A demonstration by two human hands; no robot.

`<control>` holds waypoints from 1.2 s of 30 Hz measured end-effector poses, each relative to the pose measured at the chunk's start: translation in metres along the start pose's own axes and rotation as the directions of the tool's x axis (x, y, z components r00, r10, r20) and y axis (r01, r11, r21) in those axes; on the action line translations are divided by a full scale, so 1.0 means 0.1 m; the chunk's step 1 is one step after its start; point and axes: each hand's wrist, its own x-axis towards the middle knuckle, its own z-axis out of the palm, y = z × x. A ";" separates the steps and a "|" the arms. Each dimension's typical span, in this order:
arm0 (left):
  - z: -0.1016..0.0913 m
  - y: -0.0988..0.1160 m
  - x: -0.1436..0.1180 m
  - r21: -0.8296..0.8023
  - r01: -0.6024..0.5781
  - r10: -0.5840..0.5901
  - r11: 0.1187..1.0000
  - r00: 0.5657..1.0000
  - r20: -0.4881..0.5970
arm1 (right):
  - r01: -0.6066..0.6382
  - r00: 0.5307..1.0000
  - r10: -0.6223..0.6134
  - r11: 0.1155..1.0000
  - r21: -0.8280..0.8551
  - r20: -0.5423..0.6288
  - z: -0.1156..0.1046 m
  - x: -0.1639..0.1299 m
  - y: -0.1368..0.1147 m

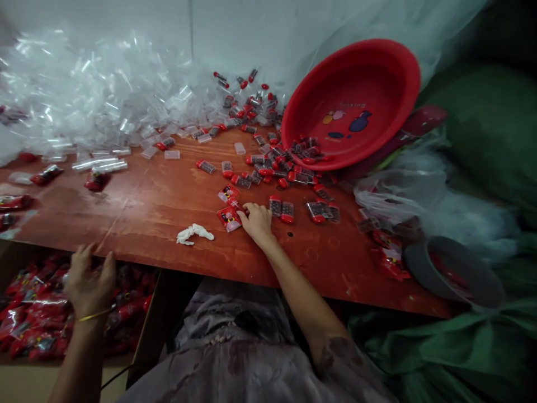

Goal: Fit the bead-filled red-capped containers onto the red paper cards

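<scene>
A quick swing of the right hand [258, 223] — its fingers at the red packets [230, 219] mid-way along the surface [142, 204], pinching or not, I can't tell — could knock the little cases [287, 212] just right, while the left hand [89, 280] spreads loose fingers near left.

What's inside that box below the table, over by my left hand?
The box holds a heap of shiny red packets. Your left hand blocks part of the view, the table seems to cover the box's far end, and the lower layers are hidden.
</scene>
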 end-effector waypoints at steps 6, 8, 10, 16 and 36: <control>0.61 1.15 -0.18 -0.475 -0.050 0.173 0.878 0.960 0.219 | 0.045 0.991 -0.008 0.958 0.284 -0.132 -0.06 -0.06 0.05; 0.84 1.48 -0.24 -0.559 0.133 0.131 0.818 0.904 0.408 | 0.129 0.969 -0.039 0.923 0.363 -0.244 -0.15 -0.16 0.03; 1.03 1.74 -0.27 -0.612 0.213 0.161 0.761 0.852 0.498 | 0.215 0.937 -0.074 0.893 0.395 -0.342 -0.24 -0.27 0.00; 1.26 2.06 -0.32 -0.634 0.250 0.218 0.732 0.795 0.566 | 0.221 0.936 -0.032 0.829 0.514 -0.351 -0.35 -0.55 -0.01; 1.15 2.00 -0.61 -0.403 0.673 0.064 0.621 0.468 0.881 | 0.160 0.920 -0.018 0.930 0.331 -0.392 -0.48 -0.78 0.19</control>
